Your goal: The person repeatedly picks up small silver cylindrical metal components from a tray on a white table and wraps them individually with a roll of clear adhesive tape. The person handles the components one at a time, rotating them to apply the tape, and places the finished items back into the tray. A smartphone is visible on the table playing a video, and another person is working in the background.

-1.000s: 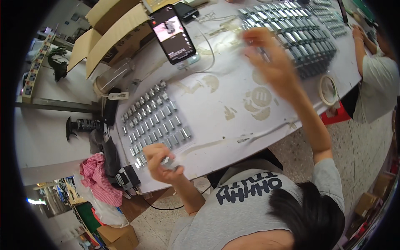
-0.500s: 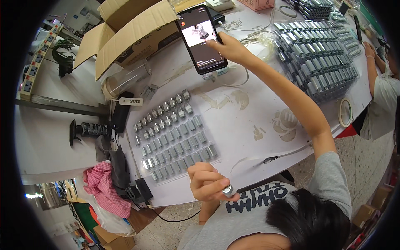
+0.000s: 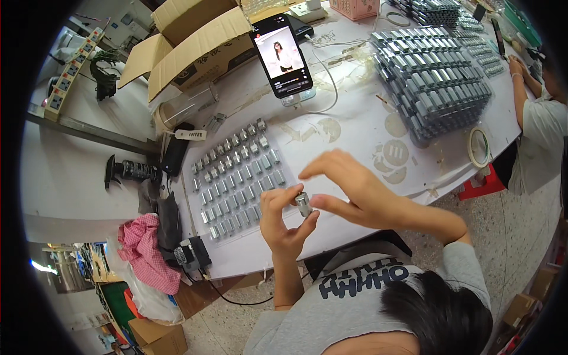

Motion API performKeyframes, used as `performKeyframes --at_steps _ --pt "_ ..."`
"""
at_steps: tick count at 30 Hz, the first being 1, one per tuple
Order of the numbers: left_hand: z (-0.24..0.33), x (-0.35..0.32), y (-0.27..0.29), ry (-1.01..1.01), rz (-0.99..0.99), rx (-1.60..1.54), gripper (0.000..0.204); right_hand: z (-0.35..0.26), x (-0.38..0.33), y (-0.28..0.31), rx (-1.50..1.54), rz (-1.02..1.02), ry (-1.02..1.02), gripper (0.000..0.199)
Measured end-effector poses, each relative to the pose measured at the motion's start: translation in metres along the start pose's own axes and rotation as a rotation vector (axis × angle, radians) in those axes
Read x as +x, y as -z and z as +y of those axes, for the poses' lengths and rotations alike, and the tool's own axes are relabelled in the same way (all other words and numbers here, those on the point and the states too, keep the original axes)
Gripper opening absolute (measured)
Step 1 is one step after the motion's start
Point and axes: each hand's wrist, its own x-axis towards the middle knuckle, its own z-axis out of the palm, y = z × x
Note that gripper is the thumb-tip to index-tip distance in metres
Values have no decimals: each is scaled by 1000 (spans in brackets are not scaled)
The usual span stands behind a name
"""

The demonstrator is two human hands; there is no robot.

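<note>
Between the thumb and fingers of my left hand [image 3: 277, 222] is a small silver metal cylinder [image 3: 304, 205], held upright above the table's near edge. My right hand [image 3: 364, 192] is just to the right of it, fingers stretched and apart. Its thumb reaches the cylinder's side or very near it; actual contact cannot be made out. Beyond my left hand, rows of similar metal cylinders [image 3: 241, 175] sit in a clear plastic tray, part of which my left hand hides. A smartphone [image 3: 282, 56] with a lit screen leans on a stand at the far side.
Stacked clear trays of metal parts [image 3: 435, 83] stand at the right, near a tape roll [image 3: 478, 147] and another person's hands [image 3: 516, 66]. An open cardboard box [image 3: 198, 56], a clear cup [image 3: 188, 106] and a black spray bottle [image 3: 133, 171] are at the left. A white cable [image 3: 334, 89] curves beside the phone.
My right hand has left the phone screen and come back beside the cylinder. My left hand has moved slightly forward, turning the cylinder upright. The phone's picture has changed.
</note>
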Motion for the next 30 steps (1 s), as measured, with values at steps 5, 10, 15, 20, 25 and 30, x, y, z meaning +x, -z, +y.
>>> performKeyframes --at_steps 5,10,15,20,25,30 --pt "32 -4 -1 -9 -58 -51 48 -20 -28 2 414 -36 -152 26" --pt "59 -9 -2 -55 -80 -113 47 -32 -41 20 533 -87 -213 20" --pt "83 -14 -10 -33 15 -124 51 -40 -52 27 736 -76 -224 13" --pt "84 -21 -14 -6 80 -273 55 -48 -48 34 829 -129 -261 11" --pt "82 -26 -16 85 80 -359 59 -46 -48 35 800 -111 -318 10" --pt "68 -24 -18 28 48 -467 60 -37 -49 29 739 -71 -187 13"
